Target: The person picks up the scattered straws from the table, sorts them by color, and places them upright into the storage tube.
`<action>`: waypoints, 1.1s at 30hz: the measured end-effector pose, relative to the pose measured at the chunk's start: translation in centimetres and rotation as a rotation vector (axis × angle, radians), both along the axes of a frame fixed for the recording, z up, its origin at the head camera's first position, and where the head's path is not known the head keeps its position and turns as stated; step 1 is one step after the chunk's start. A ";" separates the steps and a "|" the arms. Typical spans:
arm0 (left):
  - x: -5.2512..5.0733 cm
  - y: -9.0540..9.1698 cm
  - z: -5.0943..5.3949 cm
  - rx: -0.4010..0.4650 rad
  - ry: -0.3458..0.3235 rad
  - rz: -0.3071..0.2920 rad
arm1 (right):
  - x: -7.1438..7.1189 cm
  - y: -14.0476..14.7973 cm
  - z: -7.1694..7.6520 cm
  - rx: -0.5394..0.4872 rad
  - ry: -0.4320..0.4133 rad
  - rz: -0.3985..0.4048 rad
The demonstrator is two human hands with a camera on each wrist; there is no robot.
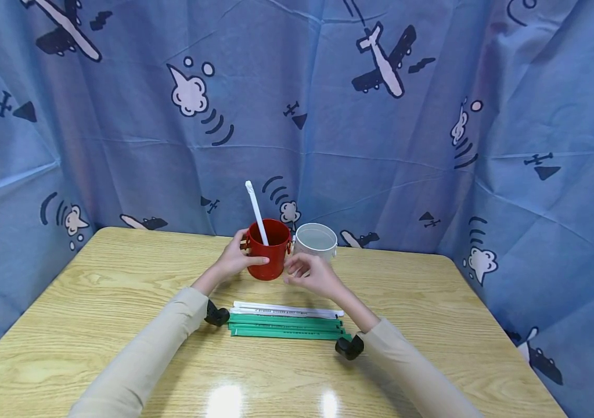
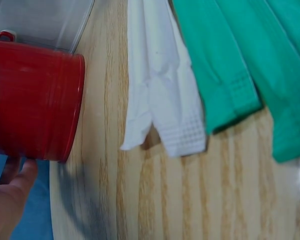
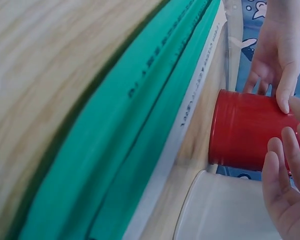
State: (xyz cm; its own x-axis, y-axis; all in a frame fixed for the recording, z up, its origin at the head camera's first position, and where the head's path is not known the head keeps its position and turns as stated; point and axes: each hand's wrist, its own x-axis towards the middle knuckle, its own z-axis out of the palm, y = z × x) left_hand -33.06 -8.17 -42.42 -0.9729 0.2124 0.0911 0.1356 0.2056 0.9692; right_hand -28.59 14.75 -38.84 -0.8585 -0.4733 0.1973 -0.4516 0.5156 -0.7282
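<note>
A red bucket (image 1: pixel 269 261) with small side loops stands at the back of the table. One white paper-wrapped straw (image 1: pixel 256 209) leans in it, its upper part above the rim. My left hand (image 1: pixel 231 258) holds the bucket from the left, thumb across the front and fingers toward the far side. At the bucket's right, my right hand (image 1: pixel 313 274) hovers with loosely bent fingers and nothing in them, in front of a white bucket (image 1: pixel 317 237). In the right wrist view its fingers (image 3: pixel 290 155) spread beside the red bucket (image 3: pixel 245 130).
White wrapped straws (image 1: pixel 286 310) and several green wrapped straws (image 1: pixel 286 327) lie side by side across the table, nearer me than the buckets. Behind the wooden table (image 1: pixel 135 302) hangs a blue curtain (image 1: pixel 255 87) printed with airplanes.
</note>
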 end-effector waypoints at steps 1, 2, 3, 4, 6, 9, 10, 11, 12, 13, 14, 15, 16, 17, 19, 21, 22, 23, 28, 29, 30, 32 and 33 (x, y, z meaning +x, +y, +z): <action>0.0 0.0 0.0 -0.002 0.000 0.001 | -0.1 0.1 -0.1 0.004 -0.008 0.004; 0.0 0.0 0.0 -0.003 0.000 0.002 | -0.1 0.2 -0.2 0.010 -0.020 0.006; 0.0 0.0 0.0 -0.006 -0.001 0.003 | -0.1 0.3 -0.3 0.015 -0.032 0.010; 0.0 0.0 0.0 -0.007 -0.001 0.005 | -0.1 0.3 -0.4 0.025 -0.049 0.012; -0.1 0.0 0.0 -0.004 -0.005 0.007 | -0.2 0.5 -0.6 0.043 -0.074 0.025; -0.2 0.1 -0.1 -0.002 -0.009 0.005 | -0.2 0.7 -0.9 0.081 -0.106 0.049; -0.2 0.1 -0.1 -0.001 -0.011 0.004 | -0.2 0.7 -0.9 0.094 -0.114 0.061; -0.2 0.1 -0.1 0.000 -0.012 0.003 | -0.2 0.8 -1.1 0.108 -0.123 0.069; -0.2 0.1 -0.1 0.001 -0.013 0.003 | -0.2 0.8 -1.1 0.123 -0.134 0.076; -0.2 0.1 -0.2 0.003 -0.013 0.002 | -0.2 0.9 -1.2 0.136 -0.144 0.084; -0.3 0.1 -0.2 0.005 -0.013 0.002 | -0.2 0.9 -1.3 0.149 -0.150 0.091; -0.3 0.0 -0.2 0.003 -0.012 0.002 | -0.2 1.0 -1.4 0.161 -0.159 0.096; -0.3 0.1 -0.2 0.004 -0.012 0.002 | -0.2 1.0 -1.5 0.173 -0.165 0.102; -0.3 0.1 -0.2 0.005 -0.012 0.004 | -0.2 1.0 -1.6 0.183 -0.169 0.109; -0.3 0.1 -0.1 0.004 -0.013 0.007 | -0.3 1.1 -1.8 0.206 -0.170 0.124; -0.3 0.1 -0.1 0.004 -0.015 0.009 | -0.3 1.1 -1.9 0.225 -0.172 0.141; -0.3 0.2 -0.1 0.004 -0.014 0.010 | -0.3 1.1 -1.9 0.237 -0.171 0.149; -0.3 0.2 -0.1 0.005 -0.014 0.010 | -0.3 1.2 -1.9 0.244 -0.173 0.157; -0.2 0.1 0.0 0.007 -0.016 0.011 | -0.2 1.2 -1.9 0.283 -0.183 0.187; -0.2 0.1 0.0 0.010 -0.019 0.014 | -0.2 1.2 -2.0 0.288 -0.186 0.192; -0.3 0.1 0.0 0.006 -0.016 0.013 | -0.3 1.2 -2.1 0.293 -0.188 0.197; -0.2 0.1 0.0 0.005 -0.013 0.012 | -0.3 1.2 -2.2 0.302 -0.194 0.208; -0.2 0.1 0.0 0.005 -0.013 0.013 | -0.4 1.2 -2.3 0.306 -0.197 0.213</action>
